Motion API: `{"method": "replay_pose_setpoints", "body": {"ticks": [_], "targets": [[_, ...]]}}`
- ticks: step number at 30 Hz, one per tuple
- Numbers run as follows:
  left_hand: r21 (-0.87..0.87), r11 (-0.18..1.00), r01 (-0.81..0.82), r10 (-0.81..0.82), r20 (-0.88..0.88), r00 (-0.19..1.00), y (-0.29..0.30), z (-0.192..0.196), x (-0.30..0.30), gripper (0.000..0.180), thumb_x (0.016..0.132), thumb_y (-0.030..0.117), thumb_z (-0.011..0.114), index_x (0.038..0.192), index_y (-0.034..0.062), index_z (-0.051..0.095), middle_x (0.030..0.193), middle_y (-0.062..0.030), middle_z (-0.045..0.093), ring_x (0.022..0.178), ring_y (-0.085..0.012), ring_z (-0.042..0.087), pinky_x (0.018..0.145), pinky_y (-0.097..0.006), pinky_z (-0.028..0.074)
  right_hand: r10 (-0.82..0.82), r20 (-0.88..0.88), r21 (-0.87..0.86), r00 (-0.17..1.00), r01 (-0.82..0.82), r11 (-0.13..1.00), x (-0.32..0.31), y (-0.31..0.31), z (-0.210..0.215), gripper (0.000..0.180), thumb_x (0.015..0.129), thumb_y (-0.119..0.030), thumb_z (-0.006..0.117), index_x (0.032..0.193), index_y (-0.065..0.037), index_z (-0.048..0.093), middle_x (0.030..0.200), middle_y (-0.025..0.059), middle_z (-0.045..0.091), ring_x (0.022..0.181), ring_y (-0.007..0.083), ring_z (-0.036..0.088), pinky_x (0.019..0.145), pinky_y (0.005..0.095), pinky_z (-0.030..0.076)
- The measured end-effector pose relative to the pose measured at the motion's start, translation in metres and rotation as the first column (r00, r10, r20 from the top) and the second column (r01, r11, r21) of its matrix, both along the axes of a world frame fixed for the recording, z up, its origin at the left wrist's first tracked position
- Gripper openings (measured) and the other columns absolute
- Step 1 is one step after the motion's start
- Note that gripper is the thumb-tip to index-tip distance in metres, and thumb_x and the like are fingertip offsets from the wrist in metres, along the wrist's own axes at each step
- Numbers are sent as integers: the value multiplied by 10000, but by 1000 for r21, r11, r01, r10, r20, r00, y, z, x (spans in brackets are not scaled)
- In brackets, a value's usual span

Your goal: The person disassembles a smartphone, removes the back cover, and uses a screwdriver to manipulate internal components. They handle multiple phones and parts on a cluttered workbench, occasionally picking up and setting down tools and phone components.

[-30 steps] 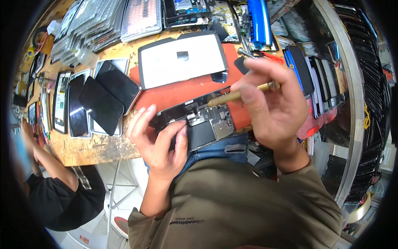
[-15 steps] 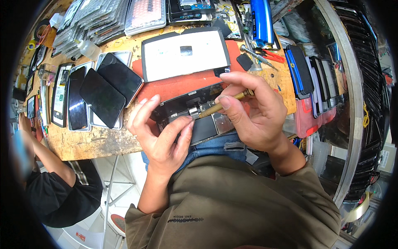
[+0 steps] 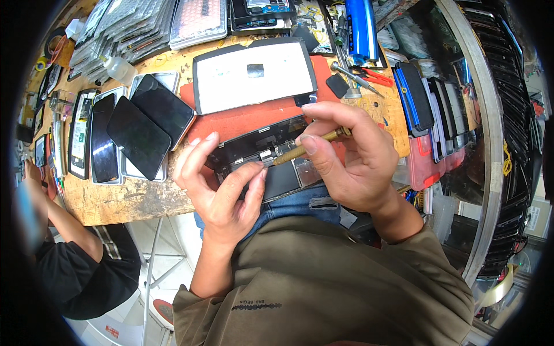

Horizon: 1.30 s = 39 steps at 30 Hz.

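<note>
An opened phone (image 3: 280, 182) lies at the table's front edge above my lap, its dark inside facing up. Its screen panel (image 3: 245, 145) is tipped up along the far side. My left hand (image 3: 220, 193) grips the phone's left part, with thumb and forefinger close together at the tip of a brass-coloured screwdriver (image 3: 293, 153). Between thumb and fingers my right hand (image 3: 360, 158) holds that screwdriver, slanting down to the left into the phone. The screwdriver's very tip is hidden by my left fingertips.
A red mat (image 3: 225, 124) lies under a white box lid (image 3: 254, 92). Several dark phones and screens (image 3: 138, 137) lie to the left. Red-handled pliers (image 3: 376, 78) and a grey screwdriver (image 3: 360, 79) are at the right back. A co-worker's arm (image 3: 72, 228) shows at far left.
The view has shifted slightly, so the whole scene sits a little further left. Both hands keep their hold, and the screwdriver stays at nearly the same spot in the phone.
</note>
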<state>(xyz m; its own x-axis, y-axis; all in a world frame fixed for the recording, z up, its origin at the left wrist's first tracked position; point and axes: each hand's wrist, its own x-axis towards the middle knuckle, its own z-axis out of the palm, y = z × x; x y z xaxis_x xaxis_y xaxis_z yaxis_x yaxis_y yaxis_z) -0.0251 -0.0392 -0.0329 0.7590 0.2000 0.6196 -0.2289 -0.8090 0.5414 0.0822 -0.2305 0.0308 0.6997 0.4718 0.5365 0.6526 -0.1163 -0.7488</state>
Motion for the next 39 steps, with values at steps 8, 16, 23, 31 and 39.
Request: {"method": "replay_pose_setpoints", "body": {"ticks": [8,16,23,31,39], "targets": [[7,1000,-1,1,-6,1000,0,1,0,189,779,133,899,953,164,833,1489,-195,556,1379,-427,478,1162,-511,402,1,7,-11,1000,-1,1000,0,0,-1,378,935,86,773,1302,76,677,1114,168,766,866,184,779,678,296,638],[17,1000,3,-3,-2,1000,1,2,0,181,770,135,901,934,159,828,1492,-194,554,1385,-427,482,1170,-512,403,-2,5,-18,1000,2,1000,-1,0,-1,379,930,88,775,1297,79,679,1134,173,763,878,190,780,686,296,644],[27,1000,-2,3,-22,1000,1,3,0,248,752,175,928,974,140,821,1503,-194,536,1395,-437,471,1167,-518,407,-8,12,-62,1000,9,998,-4,0,3,363,979,58,755,1328,91,661,984,124,750,875,160,752,766,287,609],[3,1000,12,-12,-42,999,1,7,1,458,806,254,820,1198,43,715,1507,-263,492,1424,-463,449,1160,-561,406,33,239,-230,970,23,973,3,-21,14,363,932,80,752,1289,73,686,980,170,756,806,261,756,717,348,596],[15,1000,0,1,-24,1000,2,1,1,373,843,228,771,1156,29,732,1504,-272,513,1416,-466,462,1177,-567,392,103,256,-385,961,4,923,3,-35,13,479,853,48,750,1319,76,646,1016,186,709,882,355,728,788,442,615]]}}
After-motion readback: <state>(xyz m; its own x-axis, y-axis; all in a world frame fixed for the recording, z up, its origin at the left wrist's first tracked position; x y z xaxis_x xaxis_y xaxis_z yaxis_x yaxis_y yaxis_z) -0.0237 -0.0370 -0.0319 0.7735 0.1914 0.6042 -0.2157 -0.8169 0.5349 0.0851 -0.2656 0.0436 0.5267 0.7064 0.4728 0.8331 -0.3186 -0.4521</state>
